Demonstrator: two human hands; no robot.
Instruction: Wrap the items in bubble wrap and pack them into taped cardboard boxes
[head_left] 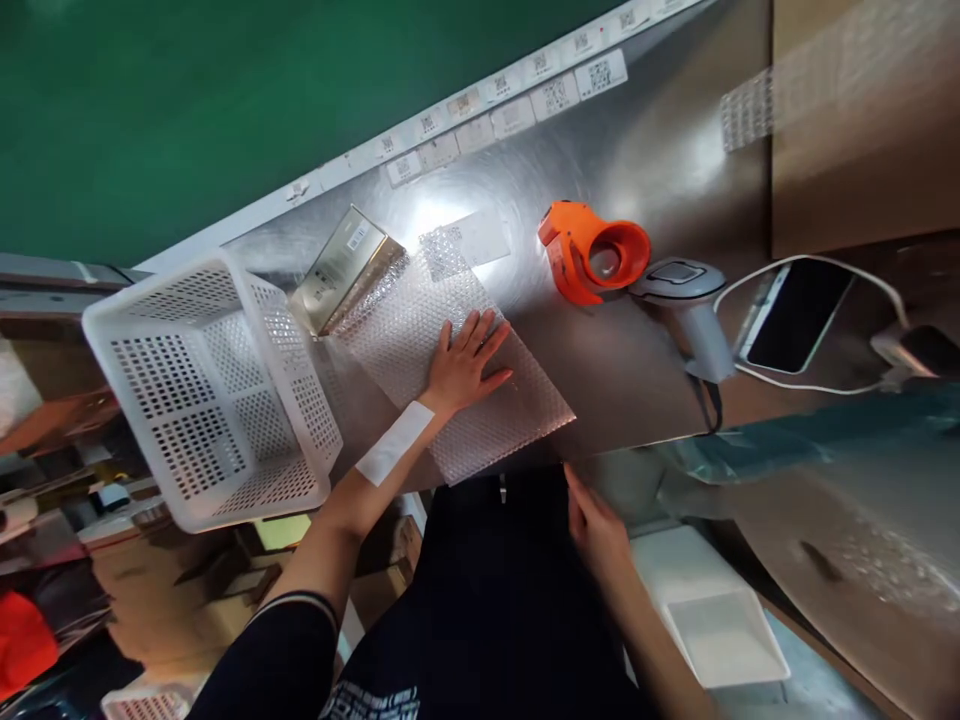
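Note:
My left hand [466, 362] lies flat with fingers spread on a sheet of clear bubble wrap [405, 330] spread over the steel table [645, 160]. A strip of white tape [394, 442] sticks to that wrist. A gold box [341, 265] rests at the wrap's far left corner, partly on it. My right hand [596, 530] hangs below the table's near edge, close to the wrap's near corner [559, 420]; its fingers are loosely curled and I see nothing in them.
A white perforated basket [217, 390] overhangs the table's left end. An orange tape dispenser [596, 252], a grey barcode scanner [686, 300] and a phone [796, 315] with a white cable lie right. Cardboard [862, 120] stands far right. QR labels [555, 95] line the far edge.

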